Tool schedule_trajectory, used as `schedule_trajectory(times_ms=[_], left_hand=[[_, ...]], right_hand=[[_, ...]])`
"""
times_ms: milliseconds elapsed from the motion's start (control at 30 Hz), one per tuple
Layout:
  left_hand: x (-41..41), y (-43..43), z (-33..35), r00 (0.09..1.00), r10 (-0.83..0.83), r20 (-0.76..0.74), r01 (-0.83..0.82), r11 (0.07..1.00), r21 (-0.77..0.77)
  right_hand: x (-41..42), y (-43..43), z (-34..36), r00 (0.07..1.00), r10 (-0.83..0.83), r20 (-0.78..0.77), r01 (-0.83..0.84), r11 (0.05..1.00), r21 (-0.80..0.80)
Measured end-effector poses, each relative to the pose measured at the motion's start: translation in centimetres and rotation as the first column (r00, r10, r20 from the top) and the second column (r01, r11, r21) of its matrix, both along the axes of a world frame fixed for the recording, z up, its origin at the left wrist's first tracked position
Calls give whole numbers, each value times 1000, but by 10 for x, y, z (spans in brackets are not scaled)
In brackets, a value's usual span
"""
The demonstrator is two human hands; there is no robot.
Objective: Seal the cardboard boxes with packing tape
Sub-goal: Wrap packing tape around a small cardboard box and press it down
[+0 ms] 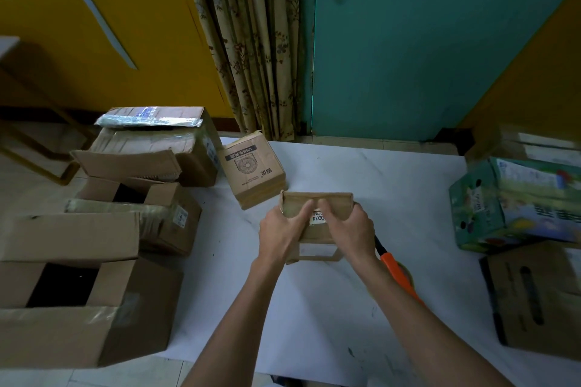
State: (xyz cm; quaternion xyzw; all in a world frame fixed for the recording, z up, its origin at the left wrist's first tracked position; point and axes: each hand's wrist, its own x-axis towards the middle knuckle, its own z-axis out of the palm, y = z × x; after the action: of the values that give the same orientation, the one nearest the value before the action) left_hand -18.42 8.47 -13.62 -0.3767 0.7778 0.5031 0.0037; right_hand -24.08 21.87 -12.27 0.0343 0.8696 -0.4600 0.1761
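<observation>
Box (317,207): small, brown, held between both hands over the table (345,166). Can't tell if it rests on the table or is lifted a bit.

L hand (281,231): fingers curled round the box's left side, thumb laid across the top flap. R hand (350,229): fingers curled round the right side, thumb pressing the top beside the white label (317,219). Neither hand holds anything else.

Handling (est.): light. Thin card w/ worn edges and soft flaps, so it will dent if squeezed. Dry surface, not slippery. Best hold is at the side walls near the corners, thumbs keeping the flaps shut. Leave the seam centre free for tape.

Dispenser (393,264): orange handle, lies just outside the R wrist, partly hidden by the forearm. Closest reach is for the R hand. Tape on the seam: too blurred to tell.

Fan box (251,166): just beyond the L hand.
</observation>
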Motion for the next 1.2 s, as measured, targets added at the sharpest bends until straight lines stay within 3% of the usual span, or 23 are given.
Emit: schedule_trajectory(times_ms=[133,367,467,533,633,733,867,1067,1200], left_hand=[[-2,-3,-2,996,14,92,-13,1000,-10],[-2,-1,-2,999,31,42,-27,996,-85],[-3,-3,-2,998,34,44,-30,995,-98],[-3,-2,-2,997,59,44,-55,995,-84],[1,-5,-3,991,129,-35,-123,982,143],[10,-2,-5,990,72,-119,-28,943,333],[13,5,-8,983,29,-180,18,966,256],[12,1,-11,998,-39,-39,40,999,22],[8,6,-3,999,-49,-3,49,998,-46]], right_hand=[[1,-3,0,1000,-9,27,10,1000,-2],[-2,-2,-6,993,48,-108,-33,990,140],[0,1,-6,997,1,-80,2,999,45],[4,5,-5,1000,-28,5,28,992,-122],[13,11,-13,993,-10,117,47,947,-317],[13,11,-21,994,-15,109,51,940,-338],[11,13,-15,1000,-12,24,19,962,-274],[18,14,-4,992,14,-129,-25,996,-82],[16,16,2,997,49,-54,-52,997,-61]])
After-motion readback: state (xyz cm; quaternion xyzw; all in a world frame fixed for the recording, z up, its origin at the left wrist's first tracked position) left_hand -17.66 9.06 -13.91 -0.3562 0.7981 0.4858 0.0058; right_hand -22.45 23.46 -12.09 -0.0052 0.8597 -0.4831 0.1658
